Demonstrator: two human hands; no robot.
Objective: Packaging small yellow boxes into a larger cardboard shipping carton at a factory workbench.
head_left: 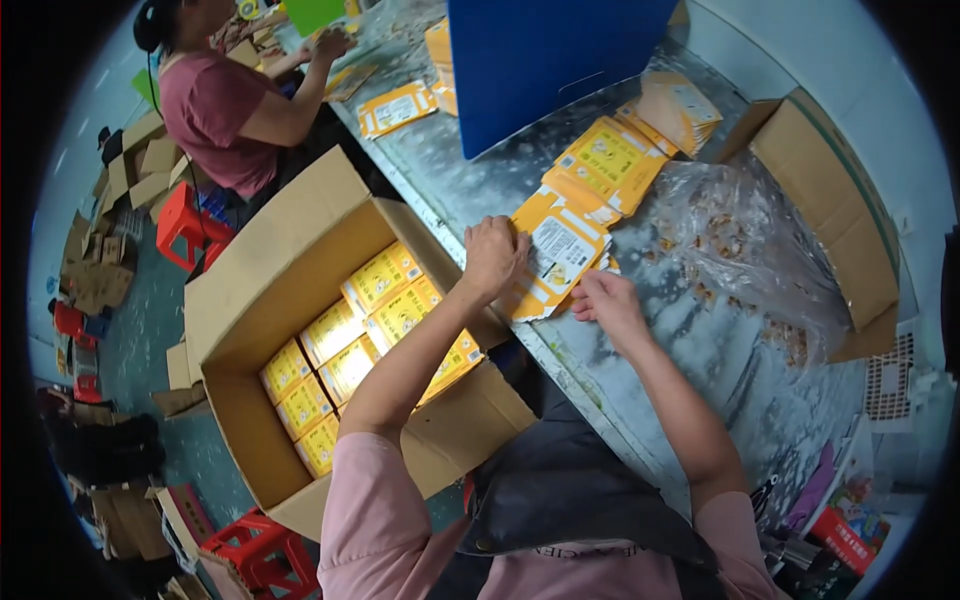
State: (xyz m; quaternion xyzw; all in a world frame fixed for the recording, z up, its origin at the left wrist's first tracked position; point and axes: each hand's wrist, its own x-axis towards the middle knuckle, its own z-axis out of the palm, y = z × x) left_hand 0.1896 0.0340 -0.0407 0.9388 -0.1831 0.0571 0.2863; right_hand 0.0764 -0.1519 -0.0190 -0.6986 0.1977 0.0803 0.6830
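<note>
A pile of flat, unfolded yellow-and-white cartons (562, 250) lies at the table's near edge. My left hand (493, 260) curls its fingers over the left edge of the top carton. At the right edge of the same pile, my right hand (610, 304) has its fingers bent and pressed together; whether a carton edge is between them is hidden. Left of my hands stands an open cardboard box (275, 235), holding rows of folded yellow boxes (392, 312). My left forearm passes over part of it.
More flat cartons (608, 160) spread farther back, beside an upright blue panel (545, 70). A clear plastic bag (735, 235) with small brownish pieces lies right, against an open cardboard box (825, 190). A co-worker (225, 115) works at far left; red stools (185, 225) stand on the floor.
</note>
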